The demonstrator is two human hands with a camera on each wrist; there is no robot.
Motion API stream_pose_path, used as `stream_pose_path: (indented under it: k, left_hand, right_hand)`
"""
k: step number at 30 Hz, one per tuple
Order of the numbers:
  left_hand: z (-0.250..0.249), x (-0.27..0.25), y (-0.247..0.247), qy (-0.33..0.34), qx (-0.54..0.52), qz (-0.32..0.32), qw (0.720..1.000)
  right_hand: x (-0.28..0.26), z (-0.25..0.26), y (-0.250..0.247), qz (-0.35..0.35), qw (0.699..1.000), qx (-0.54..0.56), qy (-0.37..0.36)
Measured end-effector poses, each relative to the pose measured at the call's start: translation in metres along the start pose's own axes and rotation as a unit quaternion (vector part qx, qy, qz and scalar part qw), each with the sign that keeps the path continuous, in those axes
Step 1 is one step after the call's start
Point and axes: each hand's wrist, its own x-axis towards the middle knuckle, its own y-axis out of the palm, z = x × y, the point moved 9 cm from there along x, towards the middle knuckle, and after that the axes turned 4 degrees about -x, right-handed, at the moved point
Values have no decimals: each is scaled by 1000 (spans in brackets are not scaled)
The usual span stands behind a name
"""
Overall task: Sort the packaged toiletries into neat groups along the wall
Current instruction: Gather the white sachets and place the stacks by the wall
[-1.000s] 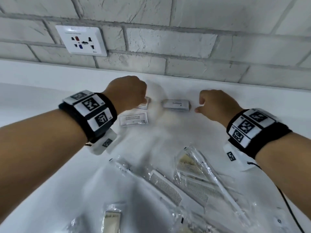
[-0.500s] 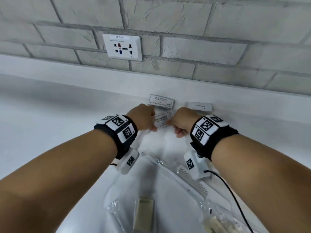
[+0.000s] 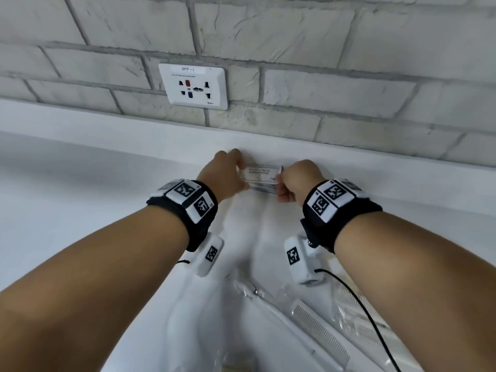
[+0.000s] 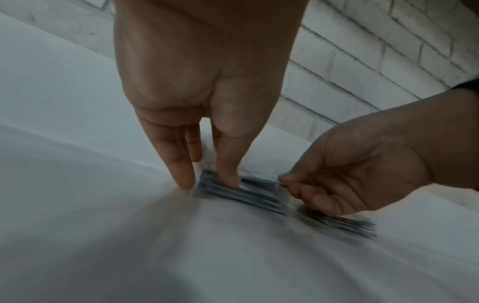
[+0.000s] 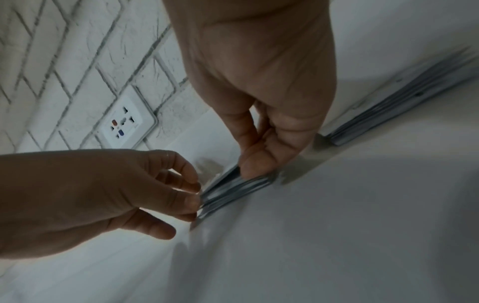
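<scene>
A small stack of white shampoo sachets lies on the white counter against the ledge under the brick wall. My left hand grips its left end between fingertips and thumb. My right hand pinches its right end. In the left wrist view my left fingertips press on the sachet stack, and the right hand holds the far corner. The right wrist view shows my right thumb on the sachet stack, with the left hand opposite.
A second sachet stack lies by the wall just to the right, hidden behind my right hand in the head view. Plastic-wrapped combs and a wrapped toothbrush lie near the front. A wall socket sits above.
My hands, apart a second ago, came together on a loose sachet. They carried it forward onto the sachet by the wall, and my head moved closer.
</scene>
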Motion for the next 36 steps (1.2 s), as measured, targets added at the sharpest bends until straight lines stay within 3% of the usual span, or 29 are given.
stream_pose_path:
  k: [3, 5, 7, 11, 27, 33, 36]
  left_hand:
    - [-4, 3, 1, 22, 44, 4, 999]
    - [-8, 5, -1, 30, 61, 4, 998]
    - [-11, 6, -1, 38, 82, 8, 996]
    - [-14, 6, 0, 41, 74, 16, 996]
    - [-7, 5, -8, 19, 56, -3, 998]
    - [-23, -27, -36, 40, 43, -52, 997]
    - [-42, -63, -30, 71, 37, -12, 997]
  right_hand:
    - [-2, 6, 4, -21, 986, -159, -39]
    - [-10, 27, -1, -110, 941, -291, -137]
    - [-21, 41, 3, -146, 902, -342, -217]
    - [-25, 41, 18, -113, 859, -440, -237]
    - [-25, 43, 9, -102, 863, -421, -261]
    - [-76, 25, -32, -69, 865, -437, -237]
    - [-112, 5, -54, -22, 867, -453, -208]
